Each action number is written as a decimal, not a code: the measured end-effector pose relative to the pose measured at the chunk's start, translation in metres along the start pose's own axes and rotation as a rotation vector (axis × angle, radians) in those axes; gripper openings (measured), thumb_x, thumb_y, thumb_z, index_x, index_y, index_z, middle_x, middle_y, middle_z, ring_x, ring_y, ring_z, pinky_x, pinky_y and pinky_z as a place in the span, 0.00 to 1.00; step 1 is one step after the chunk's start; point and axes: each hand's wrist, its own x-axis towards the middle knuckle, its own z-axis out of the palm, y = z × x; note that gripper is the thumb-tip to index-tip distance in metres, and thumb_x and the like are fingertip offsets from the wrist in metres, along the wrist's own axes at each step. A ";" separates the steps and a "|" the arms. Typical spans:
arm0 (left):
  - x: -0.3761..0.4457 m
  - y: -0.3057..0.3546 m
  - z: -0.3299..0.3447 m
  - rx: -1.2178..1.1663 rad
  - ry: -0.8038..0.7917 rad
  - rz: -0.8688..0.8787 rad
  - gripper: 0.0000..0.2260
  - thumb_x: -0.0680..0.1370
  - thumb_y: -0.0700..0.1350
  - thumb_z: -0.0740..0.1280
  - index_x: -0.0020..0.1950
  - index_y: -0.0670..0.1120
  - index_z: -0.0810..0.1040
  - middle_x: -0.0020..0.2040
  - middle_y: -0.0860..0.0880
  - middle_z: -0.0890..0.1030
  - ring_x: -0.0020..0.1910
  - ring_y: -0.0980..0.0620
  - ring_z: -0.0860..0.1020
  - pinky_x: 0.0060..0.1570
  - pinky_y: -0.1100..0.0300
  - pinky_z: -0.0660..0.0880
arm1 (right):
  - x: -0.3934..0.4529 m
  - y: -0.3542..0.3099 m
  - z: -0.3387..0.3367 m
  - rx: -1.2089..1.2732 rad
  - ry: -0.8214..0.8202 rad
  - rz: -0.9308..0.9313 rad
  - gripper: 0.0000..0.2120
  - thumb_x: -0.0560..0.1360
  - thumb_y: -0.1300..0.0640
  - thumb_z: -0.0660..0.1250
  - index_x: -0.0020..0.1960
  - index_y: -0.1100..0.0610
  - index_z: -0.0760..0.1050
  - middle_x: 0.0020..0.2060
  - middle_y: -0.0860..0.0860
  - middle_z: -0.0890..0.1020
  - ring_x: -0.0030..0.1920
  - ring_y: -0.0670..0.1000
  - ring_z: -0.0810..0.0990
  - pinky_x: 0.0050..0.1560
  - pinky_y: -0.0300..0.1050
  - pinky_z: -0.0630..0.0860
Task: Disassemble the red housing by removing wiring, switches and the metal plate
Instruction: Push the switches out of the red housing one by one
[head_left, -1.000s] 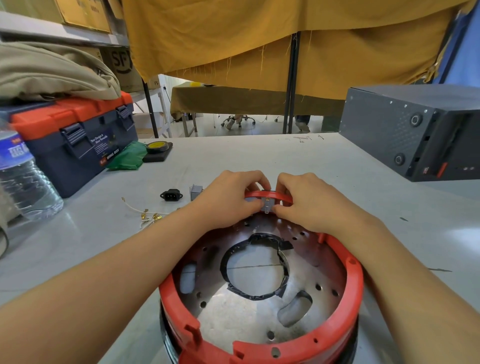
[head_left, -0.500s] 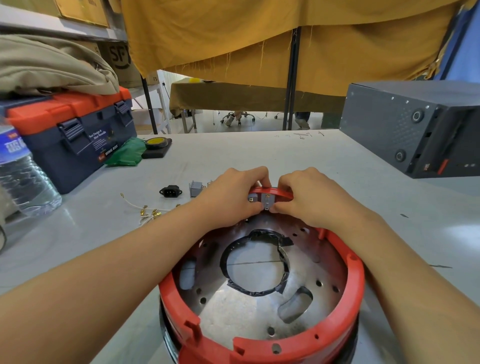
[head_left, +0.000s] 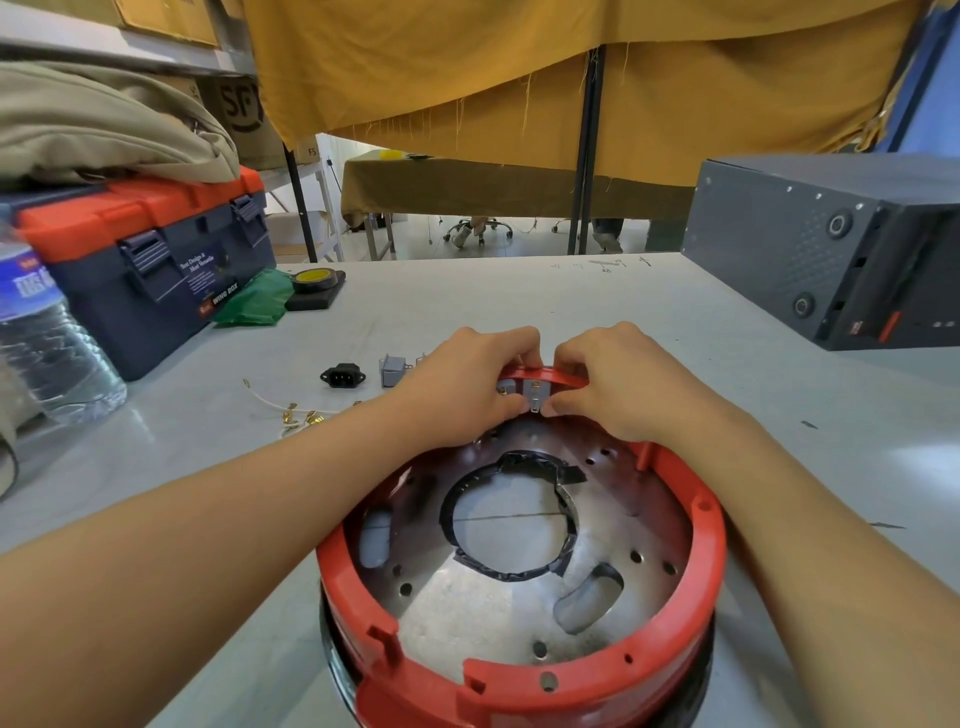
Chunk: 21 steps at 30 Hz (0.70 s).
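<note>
A round red housing (head_left: 696, 587) stands on the grey table, with a perforated metal plate (head_left: 467, 618) inside it. A grey switch (head_left: 534, 396) with metal terminals sits in the housing's far rim. My left hand (head_left: 467, 387) and my right hand (head_left: 618, 384) both curl over that rim and pinch the switch from either side. Left of my hands lie a black power socket (head_left: 343, 375), a loose grey switch (head_left: 393, 370) and white wires with brass terminals (head_left: 291, 413).
A blue and orange toolbox (head_left: 150, 260) and a water bottle (head_left: 47, 343) stand at the left. Green cloth (head_left: 257, 301) and a yellow tape roll (head_left: 316, 280) lie beside the toolbox. A dark grey case (head_left: 831, 244) occupies the back right.
Both hands stay on the switch at the far rim; the fingers have shifted slightly and more of the switch's terminals show.
</note>
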 end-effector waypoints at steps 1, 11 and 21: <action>0.000 0.000 0.000 0.004 0.002 0.002 0.10 0.73 0.45 0.70 0.45 0.53 0.69 0.33 0.57 0.73 0.33 0.59 0.72 0.29 0.65 0.63 | 0.000 0.000 0.000 -0.001 -0.002 -0.001 0.11 0.70 0.47 0.72 0.39 0.50 0.73 0.37 0.52 0.75 0.39 0.55 0.75 0.35 0.46 0.67; 0.001 -0.001 0.004 0.058 0.023 0.022 0.10 0.73 0.43 0.68 0.45 0.53 0.67 0.35 0.49 0.76 0.34 0.51 0.72 0.30 0.59 0.65 | 0.001 0.000 -0.001 0.001 -0.023 -0.003 0.13 0.70 0.48 0.73 0.35 0.51 0.71 0.34 0.51 0.73 0.40 0.56 0.75 0.36 0.47 0.68; 0.001 -0.002 0.007 0.096 0.071 0.048 0.08 0.72 0.42 0.68 0.49 0.46 0.72 0.32 0.52 0.72 0.33 0.49 0.71 0.33 0.56 0.67 | 0.002 -0.005 -0.004 -0.063 -0.032 0.010 0.18 0.71 0.49 0.72 0.31 0.52 0.66 0.32 0.51 0.70 0.37 0.57 0.72 0.31 0.45 0.63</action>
